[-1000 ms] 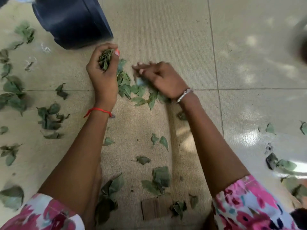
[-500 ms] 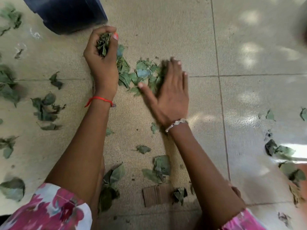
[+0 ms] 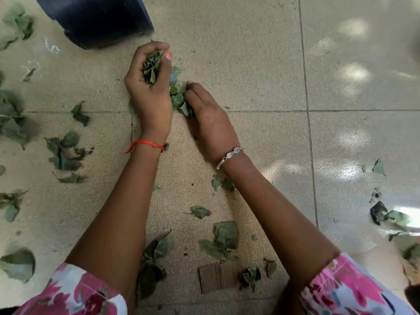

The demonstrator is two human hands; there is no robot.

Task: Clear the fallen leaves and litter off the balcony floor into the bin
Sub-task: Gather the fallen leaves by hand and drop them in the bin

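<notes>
My left hand (image 3: 150, 96) is closed around a bunch of green leaves (image 3: 151, 68), just below the dark blue bin (image 3: 97, 21) at the top left. My right hand (image 3: 210, 119) lies flat on the tiled floor and presses a small pile of leaves (image 3: 178, 98) against the side of my left hand. The fingers of the right hand are curled over the pile, so most of it is hidden. More leaves (image 3: 223, 235) lie scattered on the floor between my forearms.
A brown piece of cardboard (image 3: 219, 277) lies near my knees. Loose leaves (image 3: 64, 151) are strewn at the left, and other leaves (image 3: 386, 214) at the right edge. Small white litter scraps (image 3: 51, 47) lie left of the bin. The floor is beige tile.
My right hand has swept left, pushing the spread leaves into a tight pile against my left hand. The left hand keeps its bunch and has barely moved.
</notes>
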